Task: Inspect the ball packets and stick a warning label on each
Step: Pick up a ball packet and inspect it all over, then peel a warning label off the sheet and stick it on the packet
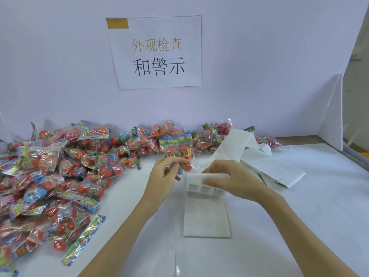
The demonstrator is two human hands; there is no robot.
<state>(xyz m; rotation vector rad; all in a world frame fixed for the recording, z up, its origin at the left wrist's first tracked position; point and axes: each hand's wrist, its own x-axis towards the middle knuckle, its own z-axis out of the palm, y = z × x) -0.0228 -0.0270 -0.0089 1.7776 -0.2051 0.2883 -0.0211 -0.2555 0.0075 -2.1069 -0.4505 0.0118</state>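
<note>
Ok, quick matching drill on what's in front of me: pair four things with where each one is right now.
Things:
1. clear plastic packet of red and blue balls
2. white strip of label backing paper
3. heap of ball packets
4. white paper sign with Chinese characters

Places:
A. on the back wall
B. held up by the left hand
C. piled on the table's left side
D. pinched by the right hand

Pairs: 1-B, 2-D, 3-C, 4-A
</note>
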